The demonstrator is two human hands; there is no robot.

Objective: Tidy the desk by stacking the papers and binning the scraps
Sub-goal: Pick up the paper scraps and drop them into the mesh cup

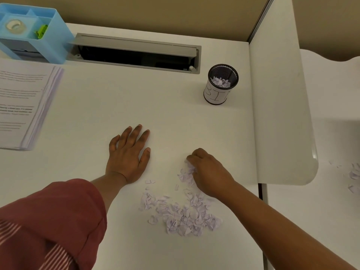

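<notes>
A person's right hand [208,172] curled its fingers [191,155] around a small bunch of paper scraps [187,174] on the white surface [116,94], the torn bits bunched directly under and against the fingertips. The left hand [127,154] lay flat, palm down, fingers spread and relaxed, holding nothing, well to the left of the gathering fingers. The main pile of scraps [185,215] sat just behind the right hand's fingers, toward the person, spreading from below the wrist to a point near the heel of the left hand. A black mesh cup [221,84] wrapped in a paper label stood well beyond the right hand's fingers, upright, with torn paper already inside it. A stack of printed papers [25,108] rested far to the left of both hands, its edges roughly squared. Behind it stood a blue organizer [56,39] holding a roll of tape [13,26]. A red sleeve [58,215] covered the left forearm. More scraps [354,174] lay on the neighbouring desk past the white divider [278,114].
</notes>
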